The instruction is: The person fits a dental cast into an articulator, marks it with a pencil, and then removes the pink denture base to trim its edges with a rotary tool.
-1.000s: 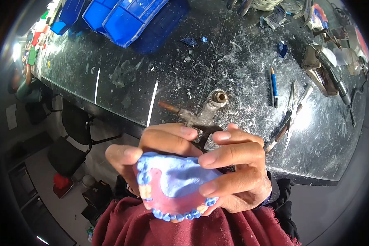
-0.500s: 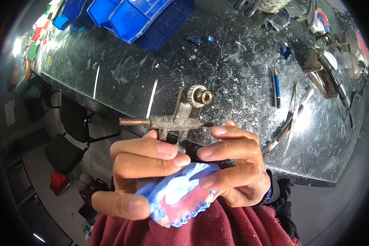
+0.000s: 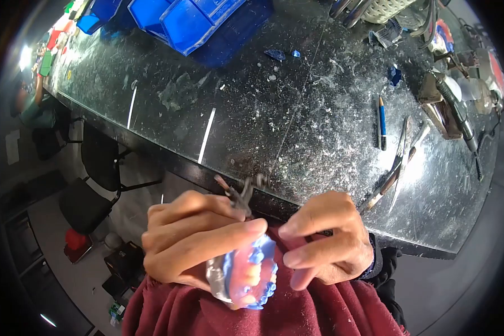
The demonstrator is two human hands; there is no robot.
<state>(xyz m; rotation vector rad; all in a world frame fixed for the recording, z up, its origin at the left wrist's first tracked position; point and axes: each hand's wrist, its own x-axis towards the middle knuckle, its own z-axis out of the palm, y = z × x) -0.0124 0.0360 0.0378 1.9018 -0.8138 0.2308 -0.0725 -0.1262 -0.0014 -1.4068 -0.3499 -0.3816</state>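
Observation:
My left hand [image 3: 193, 241] is wrapped round a dental model [image 3: 256, 271] in blue material with pink wax and a few tooth-coloured teeth. It is tilted so that its teeth face right. The model belongs to a small metal articulator [image 3: 242, 197], whose blurred upper end sticks out above my left fingers. Part of the metal and the model's back are hidden by that hand. My right hand [image 3: 330, 241] is just right of the model, fingers half curled and apart, with nothing visible in them. Its fingertips appear close to the model, not gripping it.
On the dusty black bench [image 3: 252, 112] lie a blue pencil [image 3: 382, 123], several slim hand tools [image 3: 400, 165] and blue scraps [image 3: 395, 75]. Blue bins [image 3: 193, 25] stand at the back. A handpiece [image 3: 456, 103] rests at right. Chairs [image 3: 99, 162] and a person [image 3: 36, 106] are at left.
The articulator and model have been turned and tilted; the metal frame has dropped lower and the teeth now face right. My right hand has come off the model.

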